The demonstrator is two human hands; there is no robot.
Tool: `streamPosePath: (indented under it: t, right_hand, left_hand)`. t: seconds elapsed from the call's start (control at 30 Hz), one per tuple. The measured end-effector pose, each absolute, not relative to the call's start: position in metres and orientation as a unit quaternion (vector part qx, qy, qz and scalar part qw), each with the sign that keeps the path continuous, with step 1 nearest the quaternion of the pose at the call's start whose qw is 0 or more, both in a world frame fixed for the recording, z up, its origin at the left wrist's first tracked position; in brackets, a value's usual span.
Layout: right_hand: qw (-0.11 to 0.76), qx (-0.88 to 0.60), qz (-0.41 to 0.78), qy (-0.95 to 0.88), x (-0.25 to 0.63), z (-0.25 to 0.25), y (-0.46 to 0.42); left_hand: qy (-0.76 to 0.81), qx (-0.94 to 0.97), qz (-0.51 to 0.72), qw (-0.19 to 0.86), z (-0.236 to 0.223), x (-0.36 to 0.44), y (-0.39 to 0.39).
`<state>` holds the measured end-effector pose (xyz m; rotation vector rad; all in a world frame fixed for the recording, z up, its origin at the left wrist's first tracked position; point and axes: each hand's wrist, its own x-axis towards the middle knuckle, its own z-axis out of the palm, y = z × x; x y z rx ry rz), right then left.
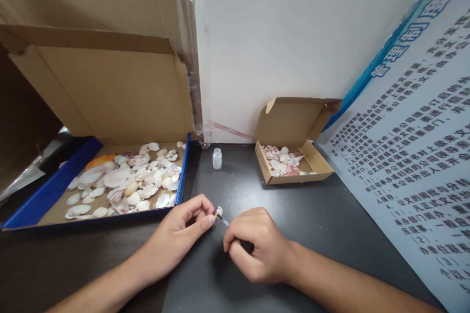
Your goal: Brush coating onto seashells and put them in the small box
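Observation:
Between the thumb and fingers of my left hand (191, 222) is a small whitish shell (219, 210) with brownish marks. My right hand (259, 244) is closed around a thin brush (223, 221), and its dark tip touches or nearly touches the shell. The brush's handle is hidden inside my fist. Both hands are above the dark tabletop (205, 274). Beyond them stands a small uncapped glass bottle (217, 159) with whitish contents.
At left, a wide blue-sided box (183, 171) with its lid raised holds many loose shells (117, 178). A smaller cardboard box (301, 178) at back right contains patterned shells (282, 161). A white wall (271, 34) and a printed board (414, 132) bound the table.

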<state>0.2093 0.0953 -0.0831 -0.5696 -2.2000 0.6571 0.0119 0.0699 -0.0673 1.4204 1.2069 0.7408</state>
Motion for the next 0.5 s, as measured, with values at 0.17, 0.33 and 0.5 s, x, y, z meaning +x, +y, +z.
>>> streamPosePath:
  t: [0.17,0.33,0.5]
  right_hand:
    - [0.374,-0.277,0.269,-0.843,0.2093,-0.0834,0.0949]
    - [0.386,-0.234,0.261,-0.853,0.2097,-0.0835,0.0952]
    - [0.356,-0.301,0.271,-0.842,0.2099,-0.0831,0.0947]
  left_hand:
    - [0.508,0.593,0.312,0.541,-0.0677,0.0119,0.0697]
    - [0.510,0.593,0.311,0.540,-0.0657,0.0123,0.0693]
    - [0.504,0.595,0.309,0.544,-0.0659,0.0120,0.0701]
